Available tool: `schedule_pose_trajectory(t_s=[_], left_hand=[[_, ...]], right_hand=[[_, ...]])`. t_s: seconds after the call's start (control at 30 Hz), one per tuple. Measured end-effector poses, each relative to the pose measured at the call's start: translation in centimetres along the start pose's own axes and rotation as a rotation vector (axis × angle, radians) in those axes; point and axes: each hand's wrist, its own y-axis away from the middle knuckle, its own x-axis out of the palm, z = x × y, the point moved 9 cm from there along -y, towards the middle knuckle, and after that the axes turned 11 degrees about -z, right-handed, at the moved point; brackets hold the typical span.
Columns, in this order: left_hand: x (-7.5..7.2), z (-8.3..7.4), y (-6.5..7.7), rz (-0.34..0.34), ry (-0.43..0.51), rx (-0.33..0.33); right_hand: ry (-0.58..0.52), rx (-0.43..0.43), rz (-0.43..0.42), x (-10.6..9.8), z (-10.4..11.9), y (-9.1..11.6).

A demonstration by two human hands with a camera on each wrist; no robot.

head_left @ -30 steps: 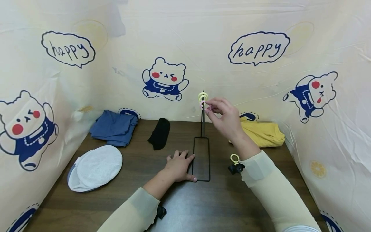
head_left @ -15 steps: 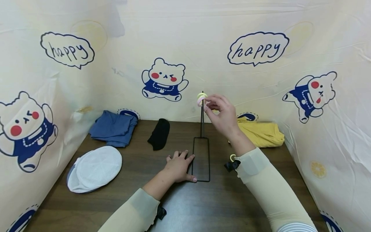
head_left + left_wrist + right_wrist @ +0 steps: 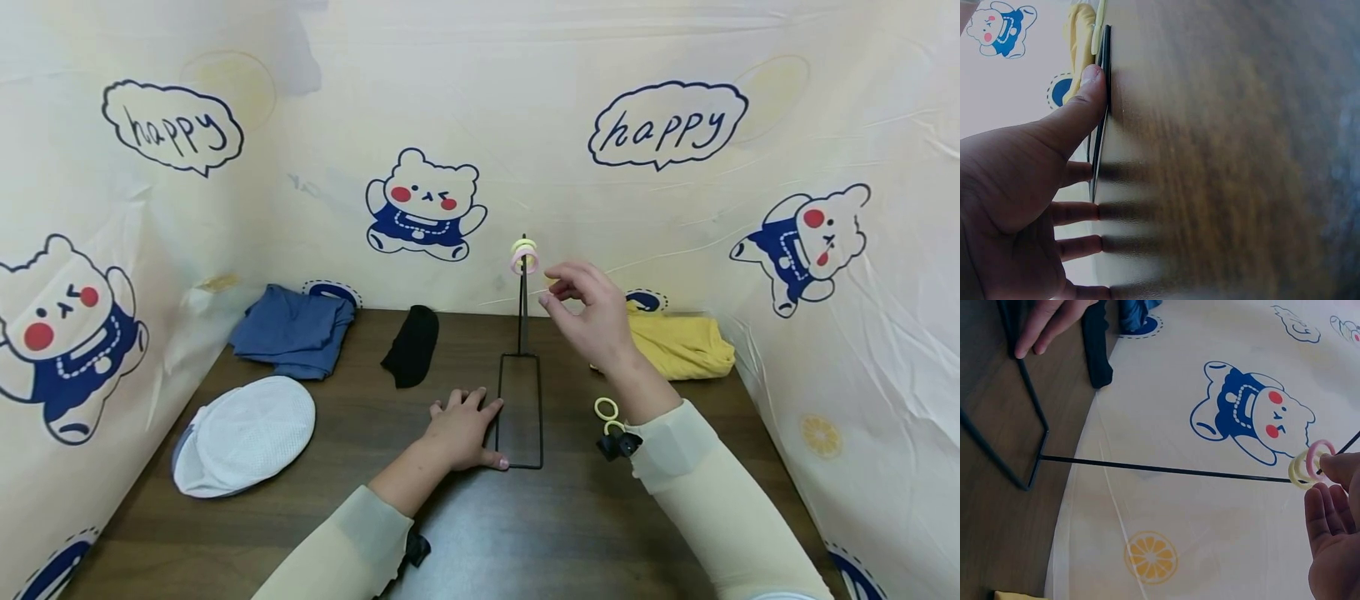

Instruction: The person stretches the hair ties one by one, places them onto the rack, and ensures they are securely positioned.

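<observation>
A black wire stand has a rectangular base and an upright post. Near the post's top hang a pink ring and yellow rings. My right hand is just right of them, fingers loosely bent, with a gap to the rings in the head view and nothing held. In the right wrist view its thumb overlaps the pink ring's edge. My left hand lies with spread fingers on the table at the base's left side. Its thumb touches the base wire.
Two yellow rings lie near my right wrist. Behind that arm is a folded yellow cloth. A black sock, folded blue cloth and white cap lie on the left. A printed curtain stands behind the table.
My right hand pinched the pink ring at the post a second ago. It has let go and drawn back to the right; the ring hangs there. My left hand stays put.
</observation>
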Motion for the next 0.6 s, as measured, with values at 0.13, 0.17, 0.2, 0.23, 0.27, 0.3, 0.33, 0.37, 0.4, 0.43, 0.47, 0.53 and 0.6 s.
schedule_pose_trajectory(t_s=[0.13, 0.17, 0.2, 0.23, 0.27, 0.3, 0.33, 0.37, 0.4, 0.43, 0.47, 0.53, 0.6], left_hand=[[-0.1, -0.1, 0.0, 0.000, -0.002, 0.000], [-0.1, -0.1, 0.0, -0.001, -0.002, 0.000], [-0.1, -0.1, 0.0, -0.002, -0.002, 0.000], [-0.1, -0.1, 0.0, -0.003, -0.001, 0.001], [-0.1, -0.1, 0.0, -0.004, 0.001, 0.001], [-0.1, -0.1, 0.0, -0.005, 0.003, 0.001], [0.0, -0.1, 0.0, -0.006, 0.005, 0.001], [0.0, 0.0, 0.0, -0.007, 0.006, 0.001], [0.0, 0.0, 0.0, -0.008, 0.008, 0.001], [0.0, 0.0, 0.0, -0.008, 0.008, 0.001], [0.0, 0.0, 0.0, -0.008, 0.009, 0.001], [0.0, 0.0, 0.0, -0.008, 0.008, 0.001], [0.0, 0.0, 0.0, -0.005, 0.006, 0.002]], right_hand=[[0.038, -0.014, 0.017, -0.7, 0.2, 0.8], [0.039, -0.014, 0.020, -0.8, 0.2, 1.0], [0.045, -0.012, 0.021, -1.0, 0.1, 1.3], [0.050, -0.008, 0.023, -1.1, 0.1, 1.5], [0.050, -0.002, 0.027, -1.3, 0.0, 1.7], [0.052, 0.002, 0.030, -1.4, -0.1, 1.8], [0.051, 0.007, 0.034, -1.5, -0.1, 2.0], [0.050, 0.014, 0.038, -1.7, -0.2, 2.2], [0.050, 0.020, 0.043, -1.8, -0.3, 2.5], [0.049, 0.024, 0.048, -1.9, -0.4, 2.7], [0.050, 0.023, 0.051, -2.0, -0.4, 2.9], [0.052, 0.018, 0.056, -2.3, -0.6, 3.3], [0.055, 0.012, 0.064, -2.5, -0.7, 3.7]])
